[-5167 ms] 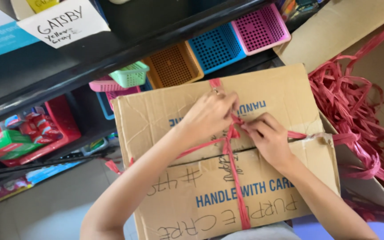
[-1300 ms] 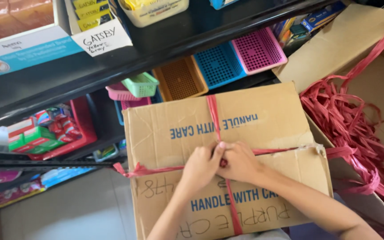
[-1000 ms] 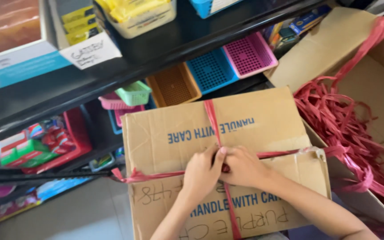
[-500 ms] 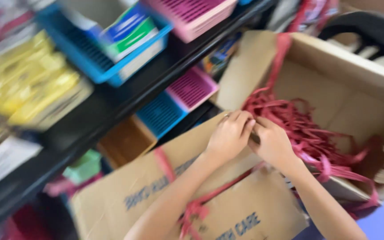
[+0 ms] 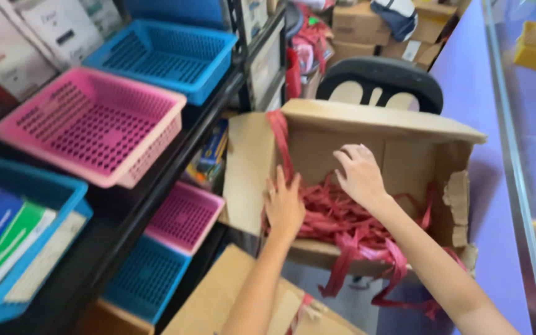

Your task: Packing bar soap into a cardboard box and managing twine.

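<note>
— Where were the hands placed, then?

— Both were laid inside the open cardboard box (image 5: 426,161), on the heap of red plastic ribbon (image 5: 342,220) that filled its bottom. The left hand (image 5: 284,208) was pressed flat into the tangle near the box's left flap, fingers spread wide, nothing visibly closed in it. The right hand (image 5: 359,175) was held a little higher and further in, fingers loosely fanned and slightly curled over the strands; no firm grasp could be made out.

— And the ribbon itself?

— Thin, flat, crinkled strips were seen, glossy and limp, bunched in loops. One band was draped up the left inner wall, and several ends were spilled over the front edge, hanging below the box.

— The box?

— Brown corrugated board, matte, its right wall torn to a ragged edge. A black rounded chair back (image 5: 379,77) was seen just behind it.

— What was nearby?

— On the dark shelf (image 5: 156,186) to the left, perforated plastic baskets were ranged: a pink basket (image 5: 88,133) and a blue basket (image 5: 162,59), rectangular, with gridded walls. A second brown carton (image 5: 218,304), bound with red strip, lay below the forearms.
</note>
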